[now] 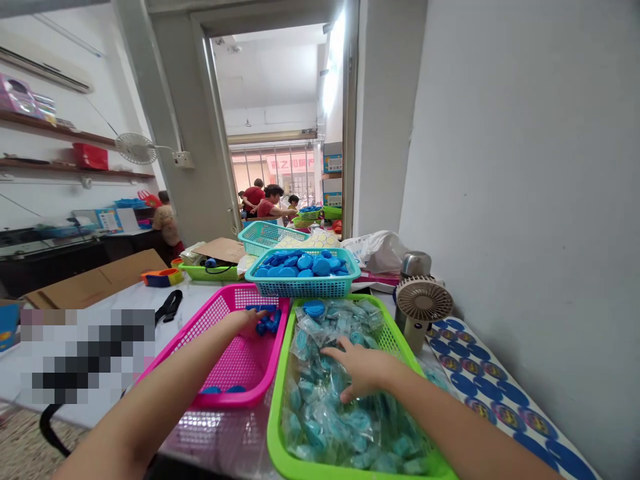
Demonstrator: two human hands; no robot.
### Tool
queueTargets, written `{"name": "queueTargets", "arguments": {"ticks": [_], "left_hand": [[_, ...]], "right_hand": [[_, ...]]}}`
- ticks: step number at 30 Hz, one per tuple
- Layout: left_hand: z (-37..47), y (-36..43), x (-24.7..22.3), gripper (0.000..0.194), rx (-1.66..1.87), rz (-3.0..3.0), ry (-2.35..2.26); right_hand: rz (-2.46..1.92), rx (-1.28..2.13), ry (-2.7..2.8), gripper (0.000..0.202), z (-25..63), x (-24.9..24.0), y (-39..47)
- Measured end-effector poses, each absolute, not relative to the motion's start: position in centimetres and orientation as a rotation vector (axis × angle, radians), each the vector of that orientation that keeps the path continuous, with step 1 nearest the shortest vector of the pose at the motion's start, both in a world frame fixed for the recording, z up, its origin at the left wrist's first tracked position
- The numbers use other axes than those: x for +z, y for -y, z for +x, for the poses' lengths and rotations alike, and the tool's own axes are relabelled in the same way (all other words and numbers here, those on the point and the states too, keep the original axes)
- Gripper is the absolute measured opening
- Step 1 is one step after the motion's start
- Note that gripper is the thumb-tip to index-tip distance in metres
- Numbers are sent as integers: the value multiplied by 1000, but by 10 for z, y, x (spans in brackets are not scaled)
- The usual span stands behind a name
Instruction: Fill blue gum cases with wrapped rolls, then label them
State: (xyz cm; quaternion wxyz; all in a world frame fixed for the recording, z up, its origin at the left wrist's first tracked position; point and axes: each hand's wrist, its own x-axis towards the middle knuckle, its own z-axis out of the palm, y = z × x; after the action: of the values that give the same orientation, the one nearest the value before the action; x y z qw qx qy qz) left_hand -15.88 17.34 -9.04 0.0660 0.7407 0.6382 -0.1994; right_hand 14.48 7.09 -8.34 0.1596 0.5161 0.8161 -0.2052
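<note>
While the left hand [249, 323] reached into the far right corner of a pink basket [245, 401], its fingers lay at a small heap of dark blue pieces [270, 325]; whether they were closed around one could not be told, since the fingertips were partly lost among the blue. The right hand [361, 365] was spread wide over a lime-green basket [278, 427], thumb well apart from the fingers and nothing visibly gripped. Its fingertips were at the clear-bagged teal pieces [345, 423], though how firmly they touched the plastic was unclear.

The two baskets stood side by side on the table, the pink one on the left. Apart from the dark blue heap, the pink basket held a couple of blue rounds [235, 389] against its near wall, with much of its mesh floor bare between. The green basket was filled nearly end to end with the bagged pieces, and one unbagged blue disc [314, 308] lay on them at the far end.

Just beyond both stood a light teal basket [306, 287], heaped with blue discs [295, 262]. Behind it sat another teal basket [270, 235], its contents not clear, and to the left a low green tray [210, 273] bore a piece of cardboard [220, 250].
</note>
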Motion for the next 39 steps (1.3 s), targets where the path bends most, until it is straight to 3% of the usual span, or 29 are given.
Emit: {"name": "queueTargets", "arguments": {"ticks": [3,8,14,18,22,26,33,39], "left_hand": [[-158,-164,-89,40,-686,2207,-1854],[-158,-134,-93,35,-736,2158,-1764],[-172,-97,-89,40,-438,2210,-1716],[-173,-85,-92,44,-191,2268,-1704],[-165,-81,-103,35,-78,2301,-1739],[-163,-78,-112,29,1,2330,-1785],[-173,-71,-122,25,73,2305,-1795],[-161,-65,-75,17,502,2269,-1773]], "right_hand": [[1407,-584,-2348,109,147,-86,-73],[1346,-545,-2411,117,148,-91,-75],[1248,-508,-2527,56,141,-91,-70],[1261,-522,-2614,37,143,-83,-69],[1336,-594,-2760,21,150,-68,-68],[1402,-717,-2979,19,161,-45,-61],[1651,-998,-3403,39,192,-13,-42],[1620,-1474,-3513,43,202,-10,-36]]}}
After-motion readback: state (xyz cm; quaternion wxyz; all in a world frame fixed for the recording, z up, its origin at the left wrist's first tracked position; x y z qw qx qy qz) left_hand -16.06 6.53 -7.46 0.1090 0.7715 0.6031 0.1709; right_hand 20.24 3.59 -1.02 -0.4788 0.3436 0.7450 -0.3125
